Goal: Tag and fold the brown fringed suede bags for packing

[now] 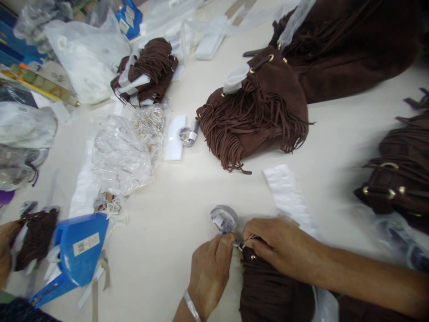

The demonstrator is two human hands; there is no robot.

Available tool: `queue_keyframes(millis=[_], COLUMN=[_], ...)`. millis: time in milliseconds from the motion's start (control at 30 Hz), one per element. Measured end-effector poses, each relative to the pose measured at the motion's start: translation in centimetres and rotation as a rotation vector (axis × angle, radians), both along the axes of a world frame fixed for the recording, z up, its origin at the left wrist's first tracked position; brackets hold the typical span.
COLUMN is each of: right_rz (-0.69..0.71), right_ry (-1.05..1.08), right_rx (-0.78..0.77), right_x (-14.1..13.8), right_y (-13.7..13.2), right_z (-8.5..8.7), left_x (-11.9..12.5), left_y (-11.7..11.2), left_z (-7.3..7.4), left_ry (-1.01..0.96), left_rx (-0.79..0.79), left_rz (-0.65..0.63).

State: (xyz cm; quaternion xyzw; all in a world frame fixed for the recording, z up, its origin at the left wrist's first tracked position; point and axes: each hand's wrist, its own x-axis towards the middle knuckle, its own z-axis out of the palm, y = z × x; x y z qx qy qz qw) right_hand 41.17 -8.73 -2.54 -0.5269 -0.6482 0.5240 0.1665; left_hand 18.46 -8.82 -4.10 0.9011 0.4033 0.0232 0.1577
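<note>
A brown fringed bag (268, 290) with small gold-coloured fittings lies at the lower right, its top corner between my hands. My left hand (211, 270), with a band at the wrist, is closed in a pinch on a small metal clasp (237, 245) at that corner. My right hand (273, 237) reaches in from the right, thumb and fingers pinched at the bag's corner; a thin pale thing shows between them, too small to name. Just beyond my fingertips sits a coiled grey strap (224, 217) with a white tag, partly wrapped.
More brown fringed bags (254, 107) lie ahead and to the right. Clear plastic bags (120, 152), bundled strings (149, 129), a white pad (175, 138) and a blue scoop-shaped container (83, 248) stand leftward. At the far left another person's hand (6, 246) holds a small fringed bag.
</note>
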Motion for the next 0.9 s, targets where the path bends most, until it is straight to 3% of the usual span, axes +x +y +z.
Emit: queue_keyframes(millis=[900], right_rz=[-0.005], right_ry=[-0.013], right_rx=[-0.001], right_x=[-0.66], right_y=[0.63], right_z=[0.70], left_x=[0.04], left_y=[-0.35], left_z=[0.22], left_ry=[-0.050], left_rx=[0.081], left_rz=[0.030])
